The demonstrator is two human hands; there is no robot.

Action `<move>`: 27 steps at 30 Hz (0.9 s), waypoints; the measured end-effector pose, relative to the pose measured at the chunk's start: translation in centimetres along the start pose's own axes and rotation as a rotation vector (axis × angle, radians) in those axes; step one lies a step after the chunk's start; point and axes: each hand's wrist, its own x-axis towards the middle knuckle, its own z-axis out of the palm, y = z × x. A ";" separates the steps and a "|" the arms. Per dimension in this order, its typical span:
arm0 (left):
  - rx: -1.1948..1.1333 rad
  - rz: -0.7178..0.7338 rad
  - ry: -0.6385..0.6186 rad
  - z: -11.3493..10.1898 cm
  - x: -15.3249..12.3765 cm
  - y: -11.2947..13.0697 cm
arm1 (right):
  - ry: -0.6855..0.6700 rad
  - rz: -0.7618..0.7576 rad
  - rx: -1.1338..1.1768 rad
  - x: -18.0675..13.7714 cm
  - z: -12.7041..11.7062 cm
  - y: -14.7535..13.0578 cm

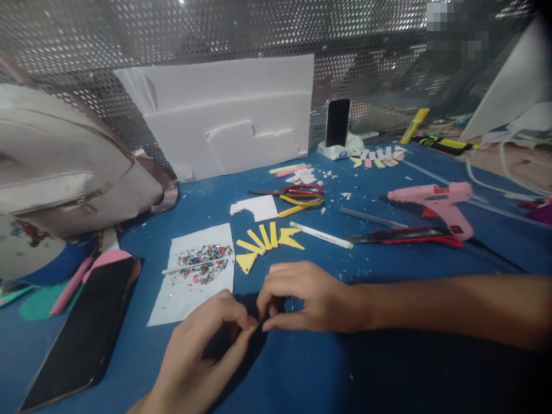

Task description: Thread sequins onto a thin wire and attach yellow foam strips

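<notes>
My left hand (202,351) and my right hand (302,296) meet fingertip to fingertip low in the middle of the blue table (302,374). Both pinch at something small and dark between them that I cannot make out. Just beyond the fingers lie several yellow foam wedges (267,241) fanned out. To their left is a white paper sheet (196,273) with a heap of coloured glitter bits (203,263) and a thin white stick across it.
A phone (84,336) lies at the left front, a beige bag (69,167) behind it. White foam board (228,115) leans at the back. Scissors (297,196), a white marker (321,235), a pink glue gun (435,204), a red cutter (405,236) and a second propped phone (337,122) are around.
</notes>
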 end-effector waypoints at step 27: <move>0.330 -0.006 0.147 -4.4 1.8 -2.6 | 0.146 0.041 0.127 0.2 -0.3 -0.2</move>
